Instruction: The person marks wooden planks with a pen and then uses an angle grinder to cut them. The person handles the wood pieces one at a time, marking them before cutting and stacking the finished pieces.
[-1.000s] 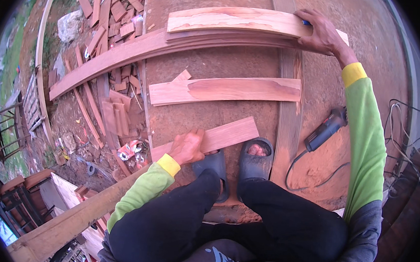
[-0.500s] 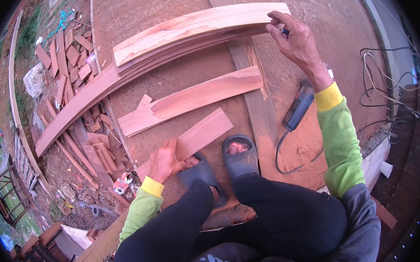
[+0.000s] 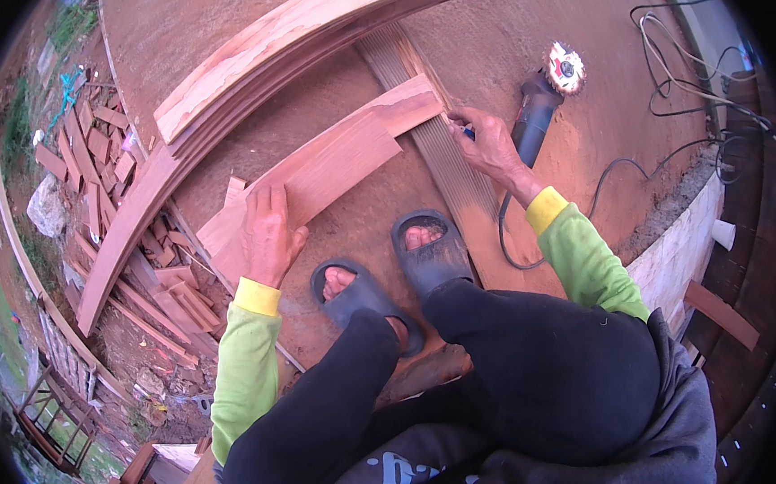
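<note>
My left hand (image 3: 270, 234) grips a short wooden board (image 3: 334, 171), its fingers over the top face and thumb by the near edge. That short board lies over a longer wooden board (image 3: 418, 103), whose far right end sticks out beyond it. My right hand (image 3: 492, 149) is closed around a small dark blue pen-like thing (image 3: 468, 132), close to that end. Most of the pen-like thing is hidden by the fingers. Under the longer board's right end runs a grooved plank (image 3: 438, 169).
An angle grinder (image 3: 533, 117) with a toothed disc lies right of my right hand, its cord trailing. Long stacked boards (image 3: 265, 63) stretch across the upper left. Wood offcuts (image 3: 98, 145) are heaped at the left. My sandalled feet (image 3: 362, 294) stand just nearer than the boards.
The short board has moved up and left onto the longer board with my left hand. My right hand has left the stacked boards' end and come down beside the longer board's end.
</note>
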### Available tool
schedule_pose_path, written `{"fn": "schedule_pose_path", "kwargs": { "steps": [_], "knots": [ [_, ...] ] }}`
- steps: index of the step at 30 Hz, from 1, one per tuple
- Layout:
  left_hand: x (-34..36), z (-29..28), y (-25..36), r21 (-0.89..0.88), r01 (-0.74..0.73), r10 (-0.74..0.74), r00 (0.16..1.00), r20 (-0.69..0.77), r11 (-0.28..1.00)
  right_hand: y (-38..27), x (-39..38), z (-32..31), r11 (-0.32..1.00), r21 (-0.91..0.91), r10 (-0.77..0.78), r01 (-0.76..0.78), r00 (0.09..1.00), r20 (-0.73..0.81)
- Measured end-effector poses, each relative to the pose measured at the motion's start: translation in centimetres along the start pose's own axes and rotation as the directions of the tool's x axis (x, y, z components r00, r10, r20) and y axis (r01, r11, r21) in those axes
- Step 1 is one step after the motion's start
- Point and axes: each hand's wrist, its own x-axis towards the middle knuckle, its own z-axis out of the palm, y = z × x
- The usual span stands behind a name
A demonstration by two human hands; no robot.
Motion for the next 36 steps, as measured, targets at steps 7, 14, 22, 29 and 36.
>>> {"fn": "schedule_pose_path", "kwargs": {
  "steps": [7, 14, 22, 29, 36],
  "knots": [
    [5.3, 1.8, 2.2, 0.037, -0.074, 0.072, 0.996, 0.043, 0.997, 1.8, 1.2, 1.9, 0.985, 0.057, 0.165, -0.16, 0.983, -0.081],
    [7.3, 3.2, 3.2, 0.116, -0.075, 0.074, 0.997, 0.012, 0.99, 1.1, 1.6, 3.0, 0.977, 0.147, 0.174, -0.154, 0.975, -0.135],
    [9.4, 1.2, 2.1, 0.086, -0.089, 0.063, 0.96, 0.274, 0.992, 0.9, 2.1, 3.6, 0.957, 0.265, 0.169, -0.12, 0.971, -0.171],
    [10.8, 1.1, 4.7, 0.158, -0.111, 0.06, 0.953, 0.296, 0.981, 1.4, 1.6, 5.0, 0.933, 0.345, 0.234, -0.105, 0.904, -0.358],
    [9.4, 2.1, 4.4, 0.143, -0.025, -0.013, 0.966, 0.259, 0.989, 1.2, 1.5, 4.6, 0.911, 0.395, 0.236, -0.115, 0.933, -0.273]
  ]
}}
